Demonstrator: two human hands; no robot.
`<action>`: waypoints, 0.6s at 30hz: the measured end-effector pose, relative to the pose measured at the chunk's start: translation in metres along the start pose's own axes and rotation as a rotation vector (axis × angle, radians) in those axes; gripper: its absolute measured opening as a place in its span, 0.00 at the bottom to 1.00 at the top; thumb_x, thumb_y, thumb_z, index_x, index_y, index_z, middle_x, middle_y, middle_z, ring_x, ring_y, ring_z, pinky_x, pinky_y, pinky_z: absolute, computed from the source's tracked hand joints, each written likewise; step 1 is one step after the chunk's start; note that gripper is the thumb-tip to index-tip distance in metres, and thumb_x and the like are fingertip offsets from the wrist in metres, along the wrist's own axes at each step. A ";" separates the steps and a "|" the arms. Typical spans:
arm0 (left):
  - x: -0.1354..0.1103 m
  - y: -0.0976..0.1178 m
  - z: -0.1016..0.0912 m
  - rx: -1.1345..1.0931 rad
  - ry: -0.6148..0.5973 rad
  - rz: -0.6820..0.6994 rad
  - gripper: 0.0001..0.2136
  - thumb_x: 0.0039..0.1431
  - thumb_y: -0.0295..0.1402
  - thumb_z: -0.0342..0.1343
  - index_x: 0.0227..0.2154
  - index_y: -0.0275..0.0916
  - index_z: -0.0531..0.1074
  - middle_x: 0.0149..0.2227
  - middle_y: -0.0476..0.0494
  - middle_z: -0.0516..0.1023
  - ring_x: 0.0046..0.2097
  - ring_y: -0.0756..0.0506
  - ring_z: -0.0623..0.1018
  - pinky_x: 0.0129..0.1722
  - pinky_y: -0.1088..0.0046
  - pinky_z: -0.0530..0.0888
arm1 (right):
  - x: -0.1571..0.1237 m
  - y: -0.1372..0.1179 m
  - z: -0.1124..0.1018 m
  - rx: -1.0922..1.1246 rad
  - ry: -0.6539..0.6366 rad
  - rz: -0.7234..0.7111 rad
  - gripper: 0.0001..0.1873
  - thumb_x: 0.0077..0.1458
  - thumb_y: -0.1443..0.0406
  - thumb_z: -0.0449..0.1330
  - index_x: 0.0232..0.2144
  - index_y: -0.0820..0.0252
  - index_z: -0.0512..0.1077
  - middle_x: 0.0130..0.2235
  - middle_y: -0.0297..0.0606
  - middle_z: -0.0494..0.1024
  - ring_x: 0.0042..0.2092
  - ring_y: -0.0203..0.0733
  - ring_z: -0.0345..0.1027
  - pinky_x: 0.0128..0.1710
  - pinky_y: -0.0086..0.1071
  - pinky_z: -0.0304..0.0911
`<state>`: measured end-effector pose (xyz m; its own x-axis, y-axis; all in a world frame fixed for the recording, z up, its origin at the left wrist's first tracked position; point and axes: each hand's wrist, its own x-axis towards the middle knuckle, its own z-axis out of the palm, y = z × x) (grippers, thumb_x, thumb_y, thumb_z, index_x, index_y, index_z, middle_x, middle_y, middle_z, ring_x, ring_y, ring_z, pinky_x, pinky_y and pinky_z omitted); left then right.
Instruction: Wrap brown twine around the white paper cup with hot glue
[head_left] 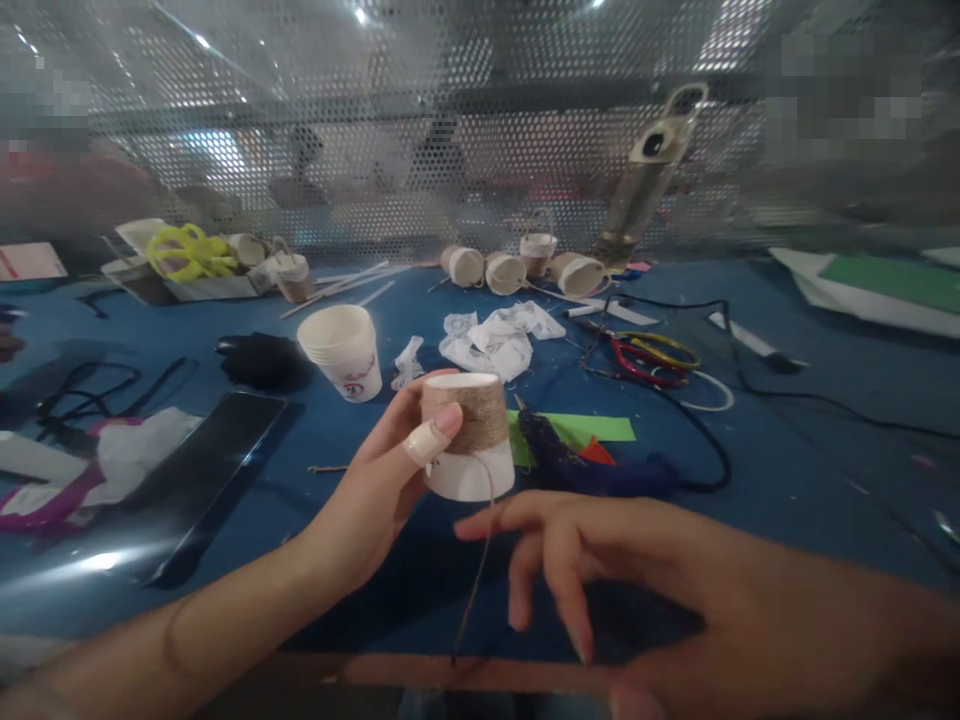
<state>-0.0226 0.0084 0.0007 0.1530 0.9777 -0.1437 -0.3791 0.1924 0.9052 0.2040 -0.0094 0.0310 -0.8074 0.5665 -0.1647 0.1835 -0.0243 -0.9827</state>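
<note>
My left hand (379,480) grips a small white paper cup (469,470) held upside down; brown twine (465,412) is wound round its upper half. My thumb, which wears a bandage, presses on the twine. A loose strand of twine (472,580) hangs from the cup down toward the table edge. My right hand (600,570) hovers just below and right of the cup, fingers apart and curled downward, close to the strand; whether it pinches the strand I cannot make out.
On the blue table lie a white paper cup (345,350), a black phone (202,470), a dark glue gun (585,465) on green paper, crumpled white paper (499,340), red-handled scissors (649,360), yellow scissors (187,252), several twine-wrapped cups (517,270) and black cables (787,395). A perforated metal screen stands behind.
</note>
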 end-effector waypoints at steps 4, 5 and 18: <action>0.000 -0.001 0.000 0.010 -0.008 0.063 0.17 0.58 0.40 0.70 0.49 0.45 0.79 0.52 0.46 0.83 0.56 0.39 0.78 0.50 0.70 0.75 | 0.007 0.006 0.005 0.347 -0.034 -0.068 0.16 0.55 0.71 0.70 0.36 0.55 0.65 0.52 0.39 0.79 0.45 0.36 0.76 0.44 0.33 0.70; 0.000 -0.001 0.000 0.022 -0.011 0.070 0.17 0.58 0.40 0.70 0.50 0.46 0.79 0.52 0.47 0.82 0.57 0.39 0.78 0.51 0.69 0.74 | 0.008 0.007 0.004 0.360 -0.017 -0.073 0.16 0.57 0.69 0.70 0.37 0.54 0.64 0.46 0.35 0.80 0.39 0.33 0.74 0.40 0.30 0.69; 0.003 -0.011 -0.006 0.263 -0.109 0.203 0.19 0.61 0.40 0.68 0.54 0.51 0.74 0.54 0.51 0.78 0.56 0.44 0.76 0.50 0.74 0.74 | 0.006 0.026 -0.006 -0.759 0.604 -0.320 0.04 0.64 0.67 0.60 0.40 0.52 0.73 0.23 0.22 0.71 0.21 0.28 0.62 0.21 0.22 0.55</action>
<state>-0.0237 0.0096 -0.0118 0.2005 0.9764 0.0804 -0.1656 -0.0471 0.9851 0.2073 -0.0021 0.0049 -0.5018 0.7805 0.3729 0.4851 0.6109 -0.6257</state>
